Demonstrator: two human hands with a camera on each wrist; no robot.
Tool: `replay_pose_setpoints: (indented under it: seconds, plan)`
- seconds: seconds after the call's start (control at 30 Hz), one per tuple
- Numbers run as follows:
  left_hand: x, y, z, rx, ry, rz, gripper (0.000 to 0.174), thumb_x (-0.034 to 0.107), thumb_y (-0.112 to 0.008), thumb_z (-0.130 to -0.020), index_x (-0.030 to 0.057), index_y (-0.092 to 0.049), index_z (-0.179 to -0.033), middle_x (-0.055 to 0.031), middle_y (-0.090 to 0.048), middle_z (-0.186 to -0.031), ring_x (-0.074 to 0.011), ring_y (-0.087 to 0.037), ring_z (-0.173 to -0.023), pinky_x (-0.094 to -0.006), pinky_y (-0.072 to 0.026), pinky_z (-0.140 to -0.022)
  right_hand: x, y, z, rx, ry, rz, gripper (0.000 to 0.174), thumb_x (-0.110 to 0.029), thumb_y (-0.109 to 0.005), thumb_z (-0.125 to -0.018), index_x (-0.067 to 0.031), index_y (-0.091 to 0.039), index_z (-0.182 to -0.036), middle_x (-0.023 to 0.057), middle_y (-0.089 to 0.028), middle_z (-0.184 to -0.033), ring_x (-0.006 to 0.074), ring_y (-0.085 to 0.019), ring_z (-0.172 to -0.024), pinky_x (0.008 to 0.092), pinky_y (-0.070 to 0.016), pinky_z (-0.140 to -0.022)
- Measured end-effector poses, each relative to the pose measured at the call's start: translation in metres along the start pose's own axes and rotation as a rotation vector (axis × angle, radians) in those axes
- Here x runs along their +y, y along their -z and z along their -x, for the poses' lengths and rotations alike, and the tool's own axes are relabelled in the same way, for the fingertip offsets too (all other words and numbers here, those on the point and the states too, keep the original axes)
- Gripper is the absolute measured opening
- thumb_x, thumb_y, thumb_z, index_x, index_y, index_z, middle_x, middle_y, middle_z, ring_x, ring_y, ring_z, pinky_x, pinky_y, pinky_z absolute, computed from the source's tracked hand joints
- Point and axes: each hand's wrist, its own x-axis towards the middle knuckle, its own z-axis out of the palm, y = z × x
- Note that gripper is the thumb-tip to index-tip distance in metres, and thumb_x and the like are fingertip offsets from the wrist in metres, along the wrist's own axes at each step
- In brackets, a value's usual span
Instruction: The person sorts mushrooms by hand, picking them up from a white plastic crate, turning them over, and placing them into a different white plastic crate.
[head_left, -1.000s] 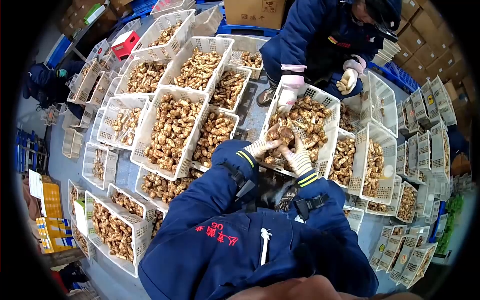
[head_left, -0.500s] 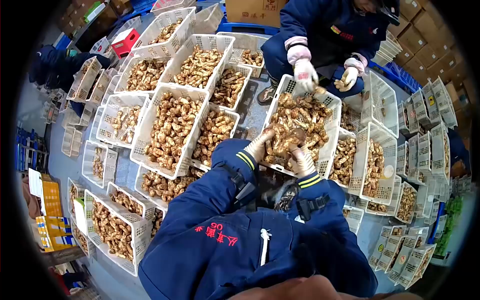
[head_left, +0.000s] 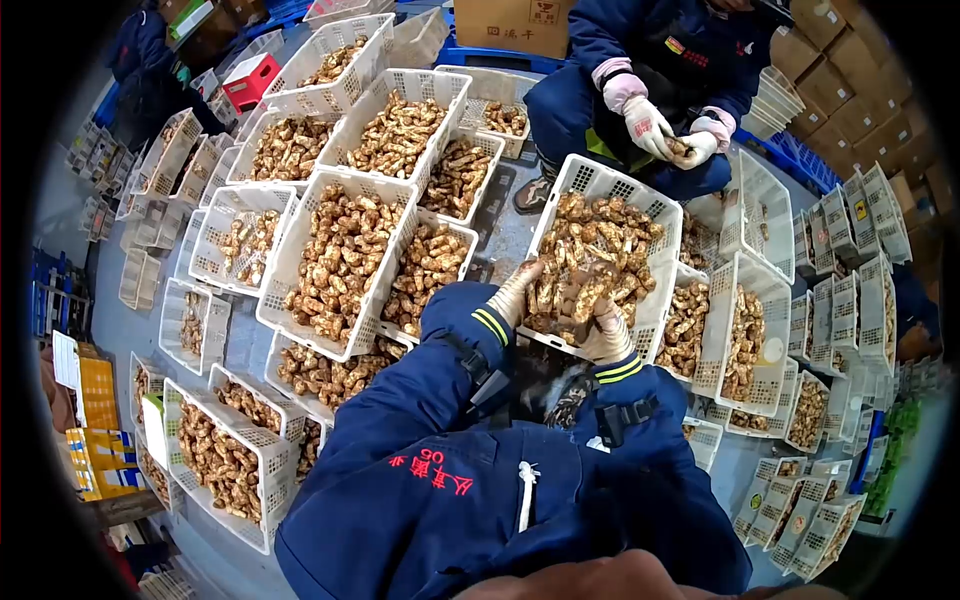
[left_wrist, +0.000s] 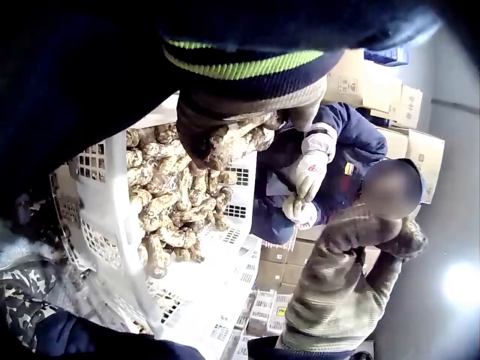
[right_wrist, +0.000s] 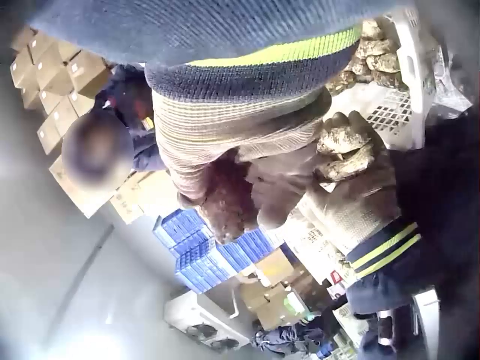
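Both my hands wear striped knit gloves with dirty fingers, over the near edge of a white crate [head_left: 650, 318] of thick brown-and-cream mushrooms [head_left: 610, 230]. On the left, my left hand [head_left: 514, 292] grips a couple of mushrooms [right_wrist: 345, 154], plain in the right wrist view. My right hand [head_left: 608, 335] holds a mushroom [head_left: 590, 296] with its fingers curled about it; in the left wrist view this mushroom [left_wrist: 406, 238] has a dark brown end at the fingertips. The two hands are slightly apart, palms facing inward.
Across the crate a seated person in dark blue [head_left: 650, 60] holds a small piece in white gloves [head_left: 655, 130]. More mushroom crates stand left [head_left: 335, 260] and right [head_left: 745, 330]. Cardboard boxes [head_left: 510, 25] are at the back, and another person [head_left: 150, 70] bends at far left.
My hands have drawn a little apart, after being close together around a large brown-capped mushroom. The other person's hand has left the crate and joined their other hand.
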Motion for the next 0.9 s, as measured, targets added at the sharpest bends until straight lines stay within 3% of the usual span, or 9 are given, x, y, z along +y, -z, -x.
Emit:
replay_pose_setpoints:
  seconds: [0.17, 0.33, 0.43, 0.47, 0.53, 0.6, 0.7, 0.83, 0.9]
  plan:
    - [-0.001, -0.002, 0.000, 0.009, 0.004, -0.003, 0.051, 0.041, -0.053, -0.094, 0.0074, -0.047, -0.132, -0.0151, -0.062, -0.118, -0.0295, -0.064, -0.101, -0.0467, -0.0516, -0.089, -0.015, -0.009, 0.009, -0.131, -0.086, -0.205, 0.071, -0.035, -0.067, -0.086, -0.0047, -0.035, -0.141, 0.0092, -0.061, -0.118, 0.0232, -0.063, -0.101, 0.0381, -0.0555, -0.082]
    - [-0.001, -0.007, 0.002, 0.098, -0.023, -0.028, 0.050, 0.038, -0.054, -0.093, 0.0070, -0.047, -0.132, -0.0147, -0.060, -0.121, -0.0292, -0.061, -0.107, -0.0451, -0.0498, -0.092, -0.031, 0.010, 0.016, 0.130, -0.163, -0.001, 0.065, -0.044, -0.069, -0.083, -0.0093, -0.046, -0.133, 0.0045, -0.063, -0.107, 0.0171, -0.062, -0.091, 0.0300, -0.0565, -0.073]
    - [-0.005, 0.003, -0.004, 0.093, -0.026, -0.014, 0.050, 0.036, -0.059, -0.091, 0.0068, -0.049, -0.131, -0.0132, -0.058, -0.125, -0.0287, -0.057, -0.114, -0.0458, -0.0469, -0.097, -0.042, 0.035, 0.026, 0.434, -0.264, 0.217, 0.068, -0.054, -0.074, -0.074, -0.0119, -0.054, -0.124, 0.0032, -0.063, -0.098, 0.0131, -0.056, -0.071, 0.0232, -0.0460, -0.055]
    - [-0.007, 0.013, -0.010, 0.121, -0.039, -0.040, 0.051, 0.036, -0.059, -0.090, 0.0068, -0.049, -0.131, -0.0134, -0.058, -0.125, -0.0289, -0.057, -0.114, -0.0462, -0.0464, -0.098, -0.051, 0.071, 0.025, 0.387, -0.370, 0.291, 0.071, -0.058, -0.071, -0.075, -0.0139, -0.052, -0.127, 0.0074, -0.062, -0.110, 0.0232, -0.059, -0.095, 0.0373, -0.0469, -0.070]
    - [-0.008, 0.010, -0.010, 0.099, -0.013, -0.005, 0.051, 0.036, -0.060, -0.090, 0.0064, -0.049, -0.130, -0.0132, -0.058, -0.125, -0.0294, -0.057, -0.114, -0.0463, -0.0459, -0.099, -0.079, 0.094, 0.029, 0.430, -0.478, 0.399, 0.074, -0.063, -0.069, -0.074, -0.0138, -0.052, -0.126, 0.0073, -0.062, -0.107, 0.0226, -0.057, -0.095, 0.0381, -0.0466, -0.071]
    - [-0.009, 0.013, -0.012, 0.168, -0.018, -0.046, 0.052, 0.035, -0.060, -0.090, 0.0055, -0.049, -0.130, -0.0128, -0.058, -0.126, -0.0297, -0.056, -0.115, -0.0455, -0.0449, -0.100, -0.102, 0.075, 0.041, 0.591, -0.333, 0.325, 0.074, -0.059, -0.062, -0.082, -0.0008, -0.051, -0.126, -0.0009, -0.056, -0.076, 0.0051, -0.037, -0.048, 0.0199, -0.0295, -0.041]
    - [-0.005, 0.002, -0.010, 0.132, 0.049, -0.006, 0.052, 0.036, -0.059, -0.090, 0.0051, -0.048, -0.131, -0.0128, -0.057, -0.127, -0.0294, -0.055, -0.116, -0.0448, -0.0431, -0.102, -0.122, 0.082, 0.060, 0.184, -0.224, 0.006, 0.084, -0.061, -0.058, -0.084, 0.0008, -0.039, -0.138, -0.0047, -0.041, -0.065, 0.0059, -0.029, -0.048, 0.0223, -0.0220, -0.041]
    - [-0.007, 0.007, -0.012, 0.122, 0.058, -0.030, 0.053, 0.036, -0.057, -0.091, 0.0045, -0.047, -0.132, -0.0133, -0.057, -0.128, -0.0284, -0.054, -0.118, -0.0454, -0.0411, -0.103, -0.113, 0.055, 0.060, 0.245, -0.162, -0.080, 0.082, -0.060, -0.058, -0.085, -0.0006, -0.039, -0.138, -0.0058, -0.026, -0.062, 0.0066, -0.023, -0.051, 0.0222, -0.0191, -0.048]
    - [-0.008, 0.013, -0.013, 0.108, 0.033, -0.047, 0.052, 0.036, -0.057, -0.091, 0.0052, -0.047, -0.132, -0.0127, -0.057, -0.127, -0.0281, -0.055, -0.117, -0.0451, -0.0426, -0.102, -0.103, 0.060, 0.051, 0.133, -0.145, -0.040, 0.083, -0.060, -0.059, -0.084, -0.0018, -0.039, -0.139, -0.0063, -0.032, -0.061, 0.0074, -0.027, -0.051, 0.0237, -0.0219, -0.049]
